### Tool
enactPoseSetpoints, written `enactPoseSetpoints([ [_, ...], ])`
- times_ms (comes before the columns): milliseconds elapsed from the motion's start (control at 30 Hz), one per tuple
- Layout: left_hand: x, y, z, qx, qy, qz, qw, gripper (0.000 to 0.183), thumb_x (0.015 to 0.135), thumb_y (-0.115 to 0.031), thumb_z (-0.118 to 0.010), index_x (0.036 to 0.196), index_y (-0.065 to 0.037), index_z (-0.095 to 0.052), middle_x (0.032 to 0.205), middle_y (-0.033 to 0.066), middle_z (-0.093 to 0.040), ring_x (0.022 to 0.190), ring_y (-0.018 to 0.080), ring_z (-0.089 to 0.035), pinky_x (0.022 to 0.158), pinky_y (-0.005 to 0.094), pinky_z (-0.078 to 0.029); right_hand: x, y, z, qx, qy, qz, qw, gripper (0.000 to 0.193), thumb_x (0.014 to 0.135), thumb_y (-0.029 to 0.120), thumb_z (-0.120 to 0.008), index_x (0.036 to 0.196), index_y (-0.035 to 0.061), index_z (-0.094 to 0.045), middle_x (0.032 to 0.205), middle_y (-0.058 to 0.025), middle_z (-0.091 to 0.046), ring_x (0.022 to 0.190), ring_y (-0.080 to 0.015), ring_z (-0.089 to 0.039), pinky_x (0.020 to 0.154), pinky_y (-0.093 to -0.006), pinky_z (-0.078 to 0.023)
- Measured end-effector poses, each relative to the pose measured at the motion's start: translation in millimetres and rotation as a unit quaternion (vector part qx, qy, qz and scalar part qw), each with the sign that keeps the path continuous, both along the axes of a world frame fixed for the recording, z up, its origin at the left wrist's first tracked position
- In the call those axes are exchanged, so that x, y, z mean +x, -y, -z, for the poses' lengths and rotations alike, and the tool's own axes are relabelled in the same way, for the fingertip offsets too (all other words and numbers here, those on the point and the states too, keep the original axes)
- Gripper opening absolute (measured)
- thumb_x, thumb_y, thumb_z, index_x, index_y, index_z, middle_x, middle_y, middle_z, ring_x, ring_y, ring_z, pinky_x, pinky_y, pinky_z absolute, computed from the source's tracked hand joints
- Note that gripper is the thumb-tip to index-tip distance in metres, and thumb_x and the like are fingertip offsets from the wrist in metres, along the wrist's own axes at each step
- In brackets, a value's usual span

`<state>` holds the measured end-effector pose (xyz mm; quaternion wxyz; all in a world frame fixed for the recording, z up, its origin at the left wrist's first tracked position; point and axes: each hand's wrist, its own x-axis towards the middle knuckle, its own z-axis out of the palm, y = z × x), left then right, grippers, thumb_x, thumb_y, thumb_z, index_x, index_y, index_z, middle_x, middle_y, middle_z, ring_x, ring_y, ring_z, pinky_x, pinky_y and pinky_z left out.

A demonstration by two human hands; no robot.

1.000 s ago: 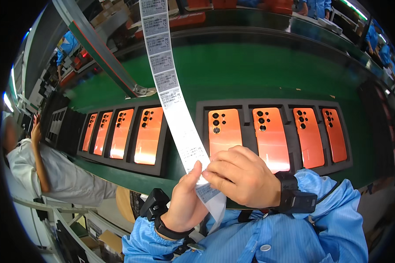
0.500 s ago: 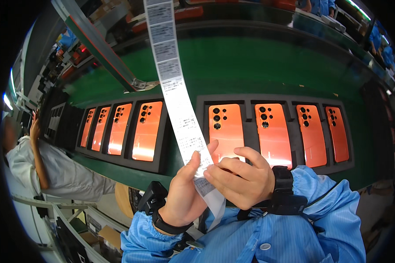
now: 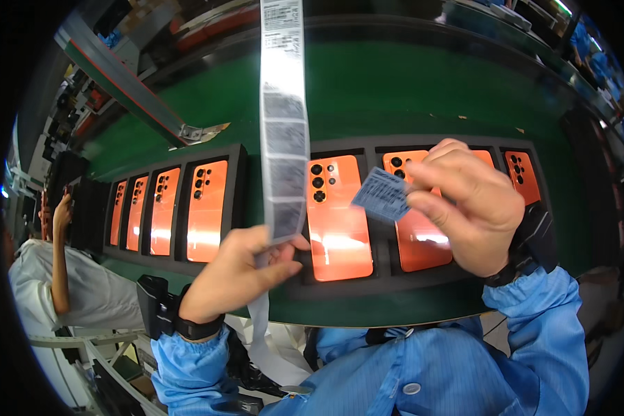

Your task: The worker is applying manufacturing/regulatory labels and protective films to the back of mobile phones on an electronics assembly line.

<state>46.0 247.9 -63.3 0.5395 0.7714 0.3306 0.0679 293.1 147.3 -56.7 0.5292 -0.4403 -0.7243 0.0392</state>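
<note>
My left hand (image 3: 246, 267) is closed on a long strip of printed labels (image 3: 284, 139), which runs up past the top edge. Below that hand, a pale tail of the strip (image 3: 260, 340) hangs down. A single small printed label (image 3: 381, 194) is pinched between the thumb and fingers of my right hand (image 3: 471, 208). This label is tilted above two orange phones, the nearer-to-centre one (image 3: 341, 239) and its right neighbour (image 3: 423, 243). They lie camera side up in a dark foam tray (image 3: 387, 256). My right hand partly covers a third phone.
To the left, a second dark tray (image 3: 236, 187) holds several orange phones (image 3: 206, 215). Both trays rest on a green work surface (image 3: 367, 90). A metal post (image 3: 125, 80) rises at the back left. Another person in pale clothing (image 3: 76, 291) stands at the far left.
My hands have moved apart, the left to the left and the right up and to the right. One label has come off the strip into my right hand. The view has shifted slightly.
</note>
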Motion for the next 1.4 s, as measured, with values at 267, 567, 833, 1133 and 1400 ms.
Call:
enactPoseSetpoints([
  [267,29,1,29,0.235,0.016,0.231,0.944,0.027,0.064,-0.002,-0.067,0.089,0.002,-0.057,0.081,0.0158,-0.058,0.077,0.0339,-0.056,0.067,0.0391,-0.045,26,-6,6,0.016,-0.061,0.061,0.996,0.014,0.071,-0.003,-0.067,0.084,-0.0017,-0.063,0.078,-0.0094,-0.063,0.071,-0.0177,-0.058,0.063,-0.0263,-0.045],
  [567,37,2,25,0.322,-0.061,0.281,0.902,0.027,0.065,-0.006,-0.065,0.088,0.001,-0.054,0.083,0.0147,-0.058,0.076,0.0331,-0.058,0.067,0.04,-0.047,28,-20,30,-0.046,-0.208,0.061,0.975,0.009,0.079,0.001,-0.062,0.087,-0.0025,-0.061,0.081,-0.0052,-0.061,0.072,-0.0086,-0.056,0.063,-0.02,-0.046],
  [833,29,3,33,0.416,-0.043,0.333,0.845,0.02,0.07,-0.007,-0.055,0.088,0.001,-0.053,0.078,0.0114,-0.055,0.075,0.0253,-0.059,0.067,0.033,-0.047,38,-34,61,-0.127,-0.346,0.035,0.929,0.01,0.084,0.005,-0.059,0.09,-0.0021,-0.059,0.08,-0.0026,-0.059,0.073,-0.0069,-0.055,0.066,-0.0196,-0.045],
  [1133,40,4,25,0.47,-0.1,0.361,0.799,0.021,0.072,-0.007,-0.051,0.091,0.002,-0.054,0.082,0.0117,-0.056,0.077,0.0232,-0.06,0.067,0.0311,-0.048,39,-37,80,-0.218,-0.412,0.015,0.884,0.01,0.084,0.006,-0.058,0.09,-0.0014,-0.058,0.074,-0.0022,-0.059,0.066,-0.0055,-0.053,0.06,-0.0191,-0.044],
  [1400,32,10,28,0.551,-0.086,0.372,0.742,0.023,0.067,-0.012,-0.058,0.088,-0.003,-0.054,0.078,0.0082,-0.05,0.075,0.0201,-0.055,0.065,0.0321,-0.045,39,-39,82,-0.261,-0.421,0.004,0.868,0.01,0.085,0.005,-0.058,0.091,-0.0033,-0.058,0.075,-0.0054,-0.06,0.065,-0.0079,-0.054,0.059,-0.02,-0.045],
])
